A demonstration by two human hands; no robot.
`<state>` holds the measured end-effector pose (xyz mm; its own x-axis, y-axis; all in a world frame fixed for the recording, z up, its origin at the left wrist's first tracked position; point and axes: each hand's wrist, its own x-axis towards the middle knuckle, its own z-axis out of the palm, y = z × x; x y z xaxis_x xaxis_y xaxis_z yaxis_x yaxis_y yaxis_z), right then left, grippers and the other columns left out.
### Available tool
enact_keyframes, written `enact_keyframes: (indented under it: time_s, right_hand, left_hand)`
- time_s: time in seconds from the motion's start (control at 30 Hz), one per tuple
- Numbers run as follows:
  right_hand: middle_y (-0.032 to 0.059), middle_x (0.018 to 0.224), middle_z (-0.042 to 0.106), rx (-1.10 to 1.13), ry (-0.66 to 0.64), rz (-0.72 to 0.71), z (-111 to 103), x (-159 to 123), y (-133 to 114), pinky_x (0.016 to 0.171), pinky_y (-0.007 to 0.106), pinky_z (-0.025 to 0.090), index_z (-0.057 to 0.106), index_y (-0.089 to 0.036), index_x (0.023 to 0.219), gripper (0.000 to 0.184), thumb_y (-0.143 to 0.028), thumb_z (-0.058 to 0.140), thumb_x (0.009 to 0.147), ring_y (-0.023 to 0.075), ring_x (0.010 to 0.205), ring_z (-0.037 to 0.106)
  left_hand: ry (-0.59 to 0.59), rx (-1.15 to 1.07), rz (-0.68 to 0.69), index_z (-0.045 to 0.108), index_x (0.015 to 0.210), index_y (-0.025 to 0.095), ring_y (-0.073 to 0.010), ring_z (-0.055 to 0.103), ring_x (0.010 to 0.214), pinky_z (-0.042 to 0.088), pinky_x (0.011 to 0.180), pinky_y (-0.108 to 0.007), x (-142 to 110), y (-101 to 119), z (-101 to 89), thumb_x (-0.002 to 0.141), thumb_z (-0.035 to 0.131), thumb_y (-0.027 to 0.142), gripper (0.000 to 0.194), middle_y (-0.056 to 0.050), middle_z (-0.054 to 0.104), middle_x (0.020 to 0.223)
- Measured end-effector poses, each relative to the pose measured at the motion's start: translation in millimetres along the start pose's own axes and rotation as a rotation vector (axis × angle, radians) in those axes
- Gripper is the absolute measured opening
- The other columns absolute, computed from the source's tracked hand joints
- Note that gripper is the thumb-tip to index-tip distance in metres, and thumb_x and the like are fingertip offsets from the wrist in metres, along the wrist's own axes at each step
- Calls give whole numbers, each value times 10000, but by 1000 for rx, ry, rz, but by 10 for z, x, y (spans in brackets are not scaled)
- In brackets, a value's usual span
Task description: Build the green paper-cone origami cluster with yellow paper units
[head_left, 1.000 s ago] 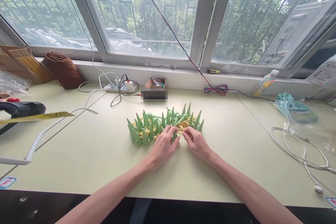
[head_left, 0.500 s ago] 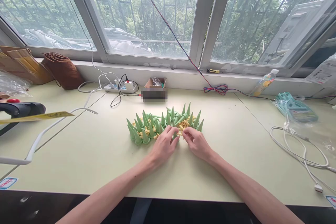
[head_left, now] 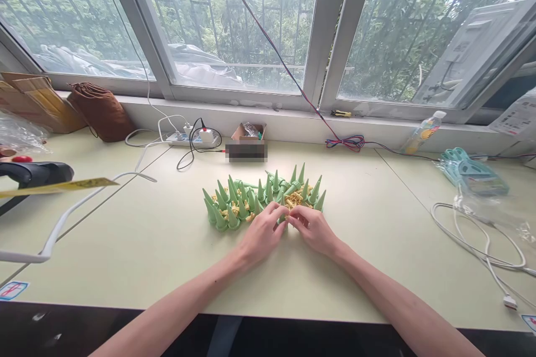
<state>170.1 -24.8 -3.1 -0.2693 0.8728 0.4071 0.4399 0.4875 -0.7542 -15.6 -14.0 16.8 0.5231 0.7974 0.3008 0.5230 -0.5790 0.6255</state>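
Observation:
Many small green pointed cones [head_left: 220, 218] stand in a loose cluster at the middle of the table, with small yellow pieces [head_left: 295, 198] heaped among them. At the cluster's near edge, my left hand [head_left: 263, 230] is closed around a green cone [head_left: 283, 225], mostly covered by the fingers. My right hand [head_left: 313, 228] meets it from the right, thumb and fingertips pinched at the cone. A small yellow piece lies between those fingertips, almost wholly hidden. Both wrists are low over the tabletop.
Behind the cluster sits a small open cardboard box [head_left: 249, 133]. A power strip [head_left: 178, 138] with plugs and a brown drawstring bag [head_left: 100, 112] are at back left. To the right are a bottle [head_left: 424, 133], teal plastic items [head_left: 471, 173] and a coiled white cable [head_left: 481, 256].
My right hand has moved slightly left, bringing its fingertips against those of my left hand. The yellow piece, visible between the hands before, is now mostly covered. My left hand has stayed put.

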Motion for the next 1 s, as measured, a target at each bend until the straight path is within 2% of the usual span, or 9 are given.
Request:
enact_keyframes:
  time_s: [0.17, 0.3, 0.57, 1.0]
  right_hand:
    - [22, 760, 659, -12, -17, -11, -9, -9, -17, 598, 271, 436, 644, -181, 972, 162, -255, 502, 987, 150, 625, 561]
    - [28, 745, 649, -24, -22, -26, -10, -8, -15, 597, 278, 434, 651, -181, 1004, 196, -248, 467, 995, 163, 631, 569]
    - [5, 688, 605, -28, -30, 0, -20, -10, -43, 571, 261, 414, 611, -186, 918, 217, -282, 439, 1009, 142, 577, 535]
    - [-15, 661, 604, -5, -28, 57, -20, -12, -41, 557, 260, 427, 566, -202, 930, 195, -348, 464, 1009, 140, 545, 544]
  left_hand:
    - [18, -29, -2, 609, 1071, 224, -108, 573, 639, 497, 635, -266, -6, 12, 1, 967, 484, 216, 163, -28, 590, 1048]
    - [41, -32, -6, 604, 1057, 222, -109, 580, 640, 504, 619, -266, -1, 26, 0, 958, 490, 217, 152, -23, 592, 1029]
    - [52, -29, -17, 586, 1049, 219, -107, 588, 651, 509, 619, -258, -1, 19, 4, 960, 485, 214, 134, -18, 587, 1015]
    - [34, -25, -15, 589, 1055, 220, -113, 580, 647, 505, 622, -263, -2, 43, -14, 970, 466, 240, 150, -23, 592, 1017]
